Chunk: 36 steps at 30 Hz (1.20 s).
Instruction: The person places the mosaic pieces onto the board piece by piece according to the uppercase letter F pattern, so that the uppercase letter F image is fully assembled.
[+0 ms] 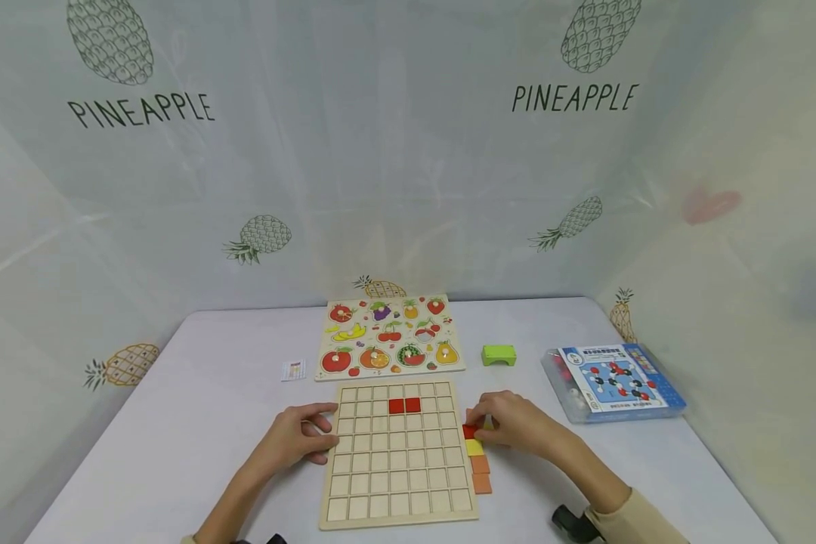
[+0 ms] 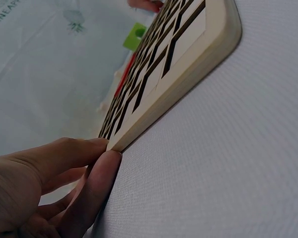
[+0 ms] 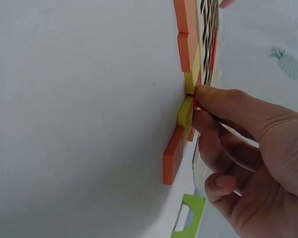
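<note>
"Pale wood made up the biggest thing there, the grid board (image 1: 399,521)," said the first, "so steadying that came first. It lay flat, round-cornered, thin strips dividing its square cells."

"What steadied it?" asked the second.

"The left hand (image 1: 298,435), at its ten o'clock edge. Thumb and forefinger stood spread along the wood, touching it, with no tile between them. A light inward press was probably enough; a harder one might have skidded everything sideways."

"And the right hand (image 1: 513,423)?"

"Between two and three o'clock, its grip narrow: thumb and fingertips pinched a red tile (image 1: 469,431) just beside the board. Whether that tile was lifted clear, nobody could tell."

"How was it best handled?"

"By opposite sides, presumably, and straight up. A sideways drag would likely have disturbed its neighbours, the orange tiles (image 1: 480,465) and a yellow tile (image 1: 474,447), strung from two to four o'clock."

"And the pieces themselves?"

"Flat, plain-coloured squares with visible thickness. Two red squares (image 1: 396,406) sat side by side in neighbouring cells towards twelve o'clock, bright against the bare wood."
</note>
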{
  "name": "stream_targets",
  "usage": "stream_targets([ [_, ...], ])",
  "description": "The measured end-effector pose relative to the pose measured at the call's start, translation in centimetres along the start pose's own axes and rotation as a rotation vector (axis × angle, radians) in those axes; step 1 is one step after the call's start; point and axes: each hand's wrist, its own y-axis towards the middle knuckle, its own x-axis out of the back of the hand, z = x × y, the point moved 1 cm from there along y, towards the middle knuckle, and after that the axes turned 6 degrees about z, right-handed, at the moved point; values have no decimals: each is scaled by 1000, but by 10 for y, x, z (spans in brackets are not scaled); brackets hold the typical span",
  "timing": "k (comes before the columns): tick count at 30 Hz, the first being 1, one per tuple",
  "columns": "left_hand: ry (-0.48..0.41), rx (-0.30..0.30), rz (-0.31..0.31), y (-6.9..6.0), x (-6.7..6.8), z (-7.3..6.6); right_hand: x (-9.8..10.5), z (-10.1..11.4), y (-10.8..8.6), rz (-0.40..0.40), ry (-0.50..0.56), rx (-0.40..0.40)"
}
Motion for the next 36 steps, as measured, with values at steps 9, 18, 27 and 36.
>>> stream_targets([
  [9,-1,10,1,-3,-1,-1,-1,-3,1,25,40,-43],
  [18,-11,2,0,-2,-1,0,0,-8,-2,-8,19,-79],
  [27,-7,5,1,-1,0,-2,1,-14,-4,-31,-6,-61],
  [36,-8,6,-5,-1,0,-2,2,-13,-6,-18,10,-81],
])
